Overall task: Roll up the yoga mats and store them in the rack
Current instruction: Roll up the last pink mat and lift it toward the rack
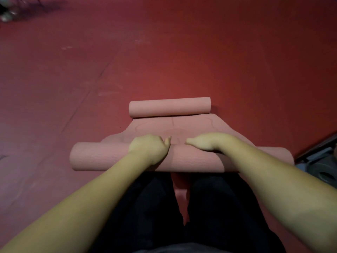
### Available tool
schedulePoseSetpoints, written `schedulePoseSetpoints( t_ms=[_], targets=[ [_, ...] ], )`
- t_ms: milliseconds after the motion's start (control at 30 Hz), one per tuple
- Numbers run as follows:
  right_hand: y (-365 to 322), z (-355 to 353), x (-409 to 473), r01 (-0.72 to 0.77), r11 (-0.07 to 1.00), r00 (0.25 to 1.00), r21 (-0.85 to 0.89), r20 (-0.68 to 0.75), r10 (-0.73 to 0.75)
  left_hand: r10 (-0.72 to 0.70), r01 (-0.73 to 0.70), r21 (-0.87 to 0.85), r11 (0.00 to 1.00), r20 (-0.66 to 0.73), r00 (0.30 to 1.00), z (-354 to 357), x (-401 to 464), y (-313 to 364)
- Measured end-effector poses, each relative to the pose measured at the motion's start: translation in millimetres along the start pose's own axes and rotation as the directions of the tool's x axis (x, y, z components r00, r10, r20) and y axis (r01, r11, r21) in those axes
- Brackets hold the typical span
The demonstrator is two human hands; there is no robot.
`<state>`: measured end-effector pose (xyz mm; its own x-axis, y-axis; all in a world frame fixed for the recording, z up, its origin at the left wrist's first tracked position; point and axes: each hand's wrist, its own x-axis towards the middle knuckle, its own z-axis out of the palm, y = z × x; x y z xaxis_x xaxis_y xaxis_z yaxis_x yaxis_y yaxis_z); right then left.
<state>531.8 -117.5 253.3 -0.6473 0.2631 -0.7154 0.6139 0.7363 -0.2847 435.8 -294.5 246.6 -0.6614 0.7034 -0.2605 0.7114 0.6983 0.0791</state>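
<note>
So, closest to me it's just my dark trousers point(160, 216) and both forearms reaching out, kneeling right behind the fat roll point(102, 157) of the pink yoga mat. My left hand point(148, 147) sits on top of it with the fingers curled over the far side and the thumb poking out; my right hand point(206, 143) lies flatter on it, fingers bent forward over the crest, though whether they really grip or just press I can't tell. I'd say I'm mid-roll: a short flat stretch of mat point(173, 125) is left, and beyond that there's a second, thinner roll point(169, 106), either the same mat's far end curling back or another mat, hard to say. Next move is probably pushing the roll forward evenly so the ends don't go conical. No rack in view anywhere. Some dark gear point(321, 165) is cut off at the right edge, and a blurry thing point(9, 13) sits top left on the red floor point(237, 52).
</note>
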Motion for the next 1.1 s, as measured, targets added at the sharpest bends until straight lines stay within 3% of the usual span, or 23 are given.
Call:
schedulePoseSetpoints(
  t_ms=[67, 100, 200, 333, 400, 533, 667, 767, 867, 967, 1033, 1100],
  targets=[
    [6.2, 13.5, 1.6, 0.034, 0.999, 0.999, -0.003, -0.041, -0.035, -0.016, 0.016, -0.002, 1.0, 0.043, 0.999, 5.9, -3.1, 2.0],
    [9.8, 19.6, 4.9, 0.079, 0.996, 0.986, -0.032, -0.142, -0.083, -0.028, 0.029, -0.013, 0.999, 0.048, 0.998, 7.8, -2.5, 1.7],
    [15.7, 29.5, 5.9, 0.142, 0.985, 0.888, -0.097, -0.428, -0.17, -0.046, 0.05, -0.04, 0.998, 0.09, 0.995, 10.3, 5.3, 0.6],
    [14.7, 42.3, -5.1, 0.106, 0.98, 0.768, -0.17, -0.612, -0.189, -0.003, -0.002, 0.068, 0.998, 0.074, 0.997, 9.2, 14.1, 0.3],
    [14.7, 52.9, -9.9, 0.089, 0.979, 0.734, -0.184, -0.653, -0.189, -0.009, 0.0, 0.075, 0.997, 0.126, 0.992, 6.9, 21.9, -1.4],
    [13.2, 77.3, -14.8, 0.018, 0.969, 0.743, -0.246, -0.646, -0.178, -0.05, 0.062, -0.032, 0.998, 0.296, 0.954, -0.8, 41.2, -5.6],
    [10.3, 91.4, -11.5, -0.047, 0.973, 0.648, -0.224, -0.748, -0.141, -0.062, 0.086, -0.053, 0.995, 0.352, 0.934, -8.0, 50.3, 1.6],
    [10.9, 88.0, -6.2, -0.037, 0.974, 0.633, -0.222, -0.76, -0.149, -0.081, 0.109, -0.052, 0.993, 0.382, 0.921, -10.1, 56.6, 5.5],
    [8.5, 75.0, 2.3, -0.056, 0.974, 0.649, -0.22, -0.75, -0.132, -0.095, 0.112, -0.04, 0.993, 0.307, 0.947, -4.8, 64.6, 0.6],
    [7.4, 64.9, 9.7, -0.051, 0.978, 0.666, -0.203, -0.737, -0.118, -0.098, 0.098, 0.026, 0.995, 0.005, 0.995, -0.3, 56.7, 1.6],
    [7.2, 61.0, 11.5, -0.05, 0.976, 0.693, -0.214, -0.71, -0.12, -0.078, 0.087, 0.04, 0.995, -0.193, 0.978, 1.7, 48.3, 3.3],
    [6.0, 57.8, 11.8, -0.049, 0.969, 0.705, -0.243, -0.696, -0.139, -0.126, 0.122, -0.033, 0.992, -0.231, 0.965, 3.7, 44.5, 0.3]
  ],
)
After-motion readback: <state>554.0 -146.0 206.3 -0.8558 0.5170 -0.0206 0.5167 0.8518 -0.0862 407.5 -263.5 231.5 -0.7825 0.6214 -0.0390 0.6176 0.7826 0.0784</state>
